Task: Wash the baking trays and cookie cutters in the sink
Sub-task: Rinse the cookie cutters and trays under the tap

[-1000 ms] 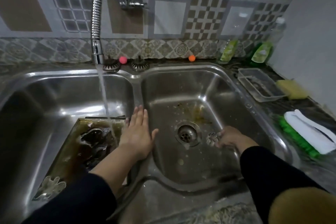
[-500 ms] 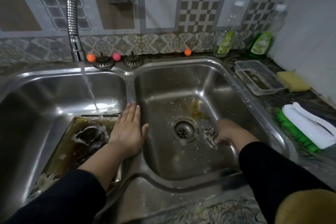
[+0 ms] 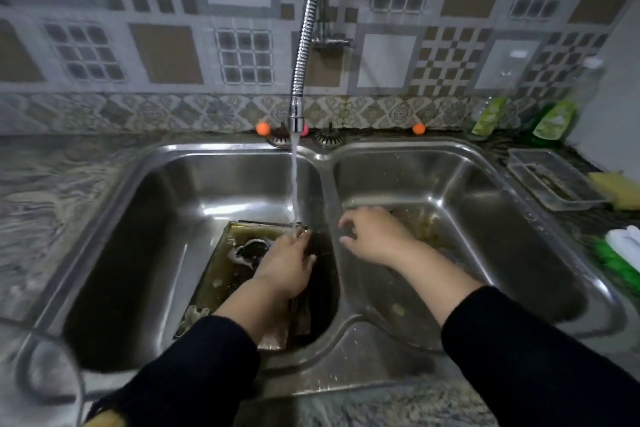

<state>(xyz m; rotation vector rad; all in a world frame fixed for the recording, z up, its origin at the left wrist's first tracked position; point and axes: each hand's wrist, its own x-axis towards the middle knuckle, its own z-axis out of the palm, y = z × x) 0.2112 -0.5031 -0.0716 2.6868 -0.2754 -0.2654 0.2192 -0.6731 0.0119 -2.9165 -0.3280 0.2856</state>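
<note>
Head view — left hand now under the stream, grip unclear; right hand lifted, loosely open, scrubber gone.

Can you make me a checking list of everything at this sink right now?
Surface: steel double sink; stone counter around it.
Job's things: dirty baking tray in the left basin, murky water inside; cookie cutters too blurred to tell.
Clutter: clear container, yellow sponge, green brush, two green bottles.
Grips: left hand on the tray under the water stream; right hand over the right basin, fingers loosely curled, empty.
Cables: nothing seen.
Surroundings: tiled wall, flexible tap hose.
</note>
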